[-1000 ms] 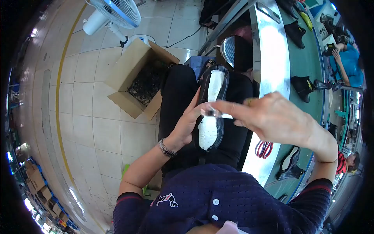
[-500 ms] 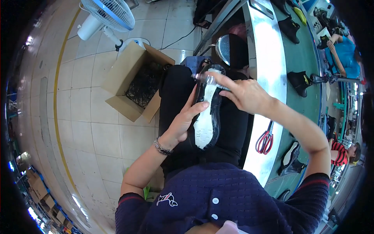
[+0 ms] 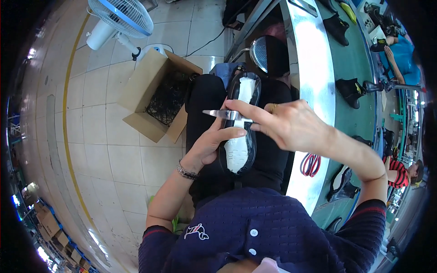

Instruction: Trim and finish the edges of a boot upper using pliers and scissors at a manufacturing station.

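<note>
A black shoe (image 3: 255,98) lies sole up on my lap, its toe and heel pointing away from and toward me. White material (image 3: 237,155) covers the middle of its underside. Wrapped round the shoe's left edge, my left hand (image 3: 212,142) has its thumb lying on the white part. My right hand (image 3: 284,125) grips a knife (image 3: 223,114) with a short metal blade, index finger stretched along it. The blade lies crosswise over the middle of the shoe and points left; whether it touches the surface I cannot tell.
Left of my knees stands an open cardboard box (image 3: 136,98) with black scraps. A fan (image 3: 120,20) is beyond it. At right, a metal bench (image 3: 314,68) holds red-handled scissors (image 3: 310,164); beside it, a green conveyor (image 3: 341,59) carries black shoes. Other people sit across.
My right hand has drawn the knife toward me, from the far end of the shoe to its middle. My left hand keeps its hold.
</note>
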Motion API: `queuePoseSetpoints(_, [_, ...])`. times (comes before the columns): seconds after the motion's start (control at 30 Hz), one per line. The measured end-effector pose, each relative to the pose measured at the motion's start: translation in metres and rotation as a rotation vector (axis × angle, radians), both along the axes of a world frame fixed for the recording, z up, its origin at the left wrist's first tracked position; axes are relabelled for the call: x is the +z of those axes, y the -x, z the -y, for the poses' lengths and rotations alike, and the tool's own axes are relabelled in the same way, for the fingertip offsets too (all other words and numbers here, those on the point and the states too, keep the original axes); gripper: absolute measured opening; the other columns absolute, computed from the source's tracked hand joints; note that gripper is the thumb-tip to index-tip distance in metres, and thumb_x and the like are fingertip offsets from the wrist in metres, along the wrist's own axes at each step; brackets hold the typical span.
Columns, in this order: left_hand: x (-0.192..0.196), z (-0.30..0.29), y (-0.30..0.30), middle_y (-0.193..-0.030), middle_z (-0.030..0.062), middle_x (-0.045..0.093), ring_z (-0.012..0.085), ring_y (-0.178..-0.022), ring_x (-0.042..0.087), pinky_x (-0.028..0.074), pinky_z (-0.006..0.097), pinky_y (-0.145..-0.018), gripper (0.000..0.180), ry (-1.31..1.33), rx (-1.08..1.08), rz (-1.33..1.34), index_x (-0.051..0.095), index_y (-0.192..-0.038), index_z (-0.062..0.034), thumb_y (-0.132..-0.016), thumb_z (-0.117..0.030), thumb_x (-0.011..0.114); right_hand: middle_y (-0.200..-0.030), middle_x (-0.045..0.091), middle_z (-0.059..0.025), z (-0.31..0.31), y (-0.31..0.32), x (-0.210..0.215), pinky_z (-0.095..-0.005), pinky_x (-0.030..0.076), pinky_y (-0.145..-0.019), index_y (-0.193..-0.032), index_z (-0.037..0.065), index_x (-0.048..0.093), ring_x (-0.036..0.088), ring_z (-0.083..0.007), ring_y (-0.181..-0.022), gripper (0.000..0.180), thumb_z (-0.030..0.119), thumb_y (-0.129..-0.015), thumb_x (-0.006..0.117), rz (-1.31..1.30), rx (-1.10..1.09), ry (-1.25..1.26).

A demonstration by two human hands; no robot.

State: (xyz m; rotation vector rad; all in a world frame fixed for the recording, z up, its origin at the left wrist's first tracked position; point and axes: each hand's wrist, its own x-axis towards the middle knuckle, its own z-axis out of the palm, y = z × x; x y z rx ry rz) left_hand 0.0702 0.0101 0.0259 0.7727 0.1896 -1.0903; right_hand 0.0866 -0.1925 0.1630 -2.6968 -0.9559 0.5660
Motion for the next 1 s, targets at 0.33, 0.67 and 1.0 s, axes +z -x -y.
queuePoseSetpoints(0.33, [-0.002, -0.003, 0.013, -0.135, 0.0091, 0.043, 0.0196, -0.122, 0.048, 0.045, 0.036, -0.100, 0.121, 0.124, -0.006, 0.025, -0.008, -0.154, -0.0206, -0.072, -0.005, 0.080, -0.052, 0.059, -0.0078, -0.004, 0.022, 0.004, -0.0321, 0.044, -0.037, -0.150, 0.015, 0.026, 0.060, -0.0208, -0.042, 0.067, 0.012, -0.089, 0.053, -0.021, 0.005, -0.022])
queuePoseSetpoints(0.67, [-0.016, 0.002, 0.051, -0.154, 0.0086, 0.027, 0.0258, -0.139, 0.033, 0.029, 0.043, -0.113, 0.082, 0.361, 0.273, -0.043, 0.004, -0.155, -0.0231, -0.093, -0.057, 0.047, -0.074, 0.062, -0.0177, 0.017, 0.036, 0.013, -0.0341, 0.050, -0.047, -0.141, 0.027, 0.046, 0.066, -0.0265, -0.064, 0.059, 0.011, -0.085, 0.058, -0.075, 0.022, 0.129])
queuePoseSetpoints(1.0, [0.007, 0.023, 0.054, -0.155, 0.0095, 0.025, 0.0230, -0.137, 0.035, 0.030, 0.037, -0.113, 0.079, 0.155, 0.383, 0.088, 0.003, -0.155, -0.0201, -0.097, -0.041, 0.052, -0.083, 0.065, -0.0177, 0.019, 0.038, 0.001, -0.0320, 0.055, -0.056, -0.142, 0.033, 0.044, 0.068, -0.0219, -0.071, 0.063, 0.004, -0.087, 0.051, 0.072, 0.174, 0.125])
